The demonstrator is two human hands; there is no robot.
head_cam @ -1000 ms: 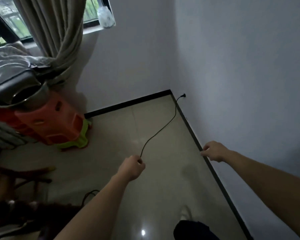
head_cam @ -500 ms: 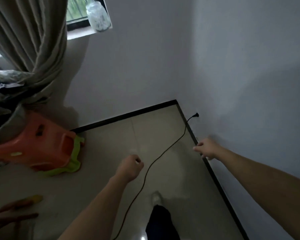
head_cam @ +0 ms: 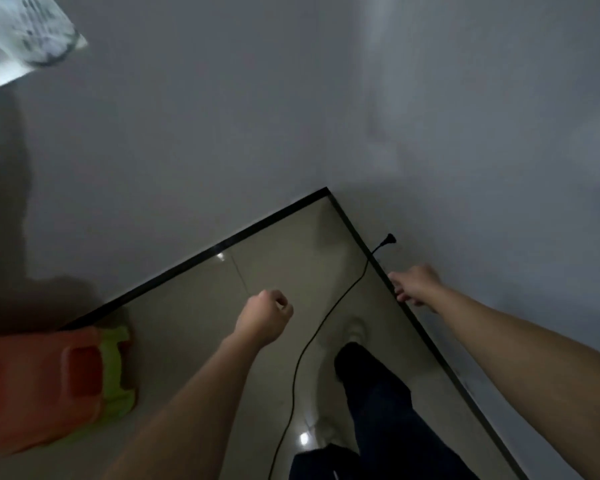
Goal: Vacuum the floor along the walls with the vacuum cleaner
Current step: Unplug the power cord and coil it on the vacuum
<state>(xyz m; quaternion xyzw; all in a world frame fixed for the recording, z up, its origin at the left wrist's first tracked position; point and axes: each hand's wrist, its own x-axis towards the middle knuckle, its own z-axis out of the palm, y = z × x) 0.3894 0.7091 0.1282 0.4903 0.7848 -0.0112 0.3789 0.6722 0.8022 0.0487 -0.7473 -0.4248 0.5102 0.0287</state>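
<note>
- Two plain grey-white painted walls (head_cam: 222, 133) are joined at a corner and dimly lit.
- A glossy beige tiled floor (head_cam: 274, 258) is edged by a thin black skirting strip (head_cam: 194, 259); small glints of light are reflected in it.
- An orange plastic stool (head_cam: 39, 386) is nested against a lime-green plastic stool (head_cam: 115, 375) at lower left.
- A white window sill (head_cam: 0, 77), on which a clear glass jar (head_cam: 32, 32) is set, is seen at top left.

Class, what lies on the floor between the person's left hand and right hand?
In the head view, a black power cord runs over the floor between the left hand and the right hand, touching neither.
</note>
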